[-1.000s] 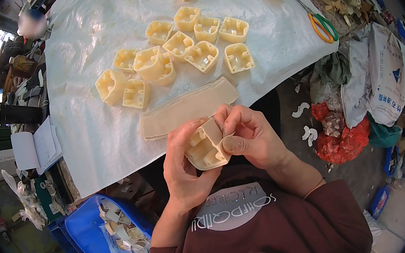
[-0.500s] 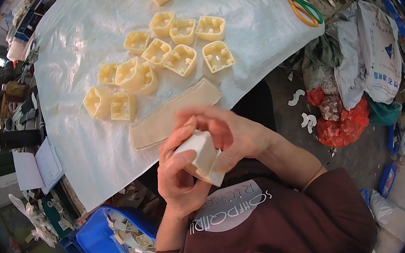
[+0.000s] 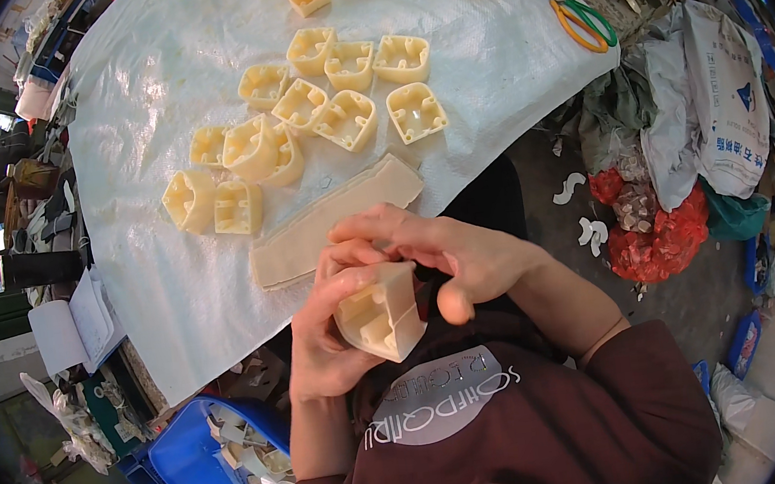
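Observation:
A cream plastic box [image 3: 400, 314] with one hollow face sits in my left hand [image 3: 322, 335], tilted in front of my chest. The left fingers and thumb are wrapped round its left side and far edge. My right hand [image 3: 473, 253] is at the box's far right corner. Its fingers reach over toward the left fingertips, and its thumb stands apart from the box; whether those fingertips touch the box is hard to see. Just beyond the hands lies a flat beige strip [image 3: 337, 221] on the white sheet [image 3: 185, 313].
Several similar cream boxes [image 3: 347, 120] stand open-side up across the sheet. Scissors [image 3: 581, 24] with orange and green handles lie at its far right. A blue bin [image 3: 184, 471] of scraps is at lower left, an open notebook [image 3: 63, 327] at left, and sacks [image 3: 725, 98] at right.
The box has turned so its hollow face now shows. My right hand has drawn away from the box's near side, its thumb now apart. My left hand has shifted slightly left.

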`<state>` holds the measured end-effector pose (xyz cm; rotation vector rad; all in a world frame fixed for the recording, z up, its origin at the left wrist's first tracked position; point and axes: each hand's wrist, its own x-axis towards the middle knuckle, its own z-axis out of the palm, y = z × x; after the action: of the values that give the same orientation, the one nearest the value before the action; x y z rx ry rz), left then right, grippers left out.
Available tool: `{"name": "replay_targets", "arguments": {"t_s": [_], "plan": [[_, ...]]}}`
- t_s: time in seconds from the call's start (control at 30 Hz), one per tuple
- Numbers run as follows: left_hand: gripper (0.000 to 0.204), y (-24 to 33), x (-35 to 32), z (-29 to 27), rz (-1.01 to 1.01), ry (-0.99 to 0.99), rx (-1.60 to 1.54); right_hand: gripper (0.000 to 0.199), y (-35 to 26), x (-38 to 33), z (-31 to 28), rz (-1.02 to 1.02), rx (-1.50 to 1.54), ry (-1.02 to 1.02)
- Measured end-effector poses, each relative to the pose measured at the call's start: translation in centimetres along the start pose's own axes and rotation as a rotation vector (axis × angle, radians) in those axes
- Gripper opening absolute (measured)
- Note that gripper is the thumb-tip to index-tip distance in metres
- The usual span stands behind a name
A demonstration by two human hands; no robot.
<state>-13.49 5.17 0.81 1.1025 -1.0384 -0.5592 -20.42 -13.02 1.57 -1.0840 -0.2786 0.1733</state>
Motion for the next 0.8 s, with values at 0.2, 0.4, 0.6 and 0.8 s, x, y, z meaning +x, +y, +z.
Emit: {"name": "replay_targets", "arguments": {"t_s": [0.2,0.4,0.6,0.8], "plan": [[0.115,1.4,1.2,2.3,-0.315,0.381,-0.168,0.079,-1.5,0.7,0.3,0.021,-0.005,0.021],[0.110,0.9,1.4,3.5,-0.175,0.447,0.052,0.070,-0.3,0.8,1.7,-0.109,-0.121,0.145],[0.081,0.0,1.5,3.9,-0.100,0.516,0.298,0.061,0.8,1.2,2.8,-0.111,0.038,0.292],[0.077,1.0,2.2,4.5,-0.171,0.715,-0.303,0.048,1.2,1.5,3.0,-0.226,-0.264,0.271]]}}
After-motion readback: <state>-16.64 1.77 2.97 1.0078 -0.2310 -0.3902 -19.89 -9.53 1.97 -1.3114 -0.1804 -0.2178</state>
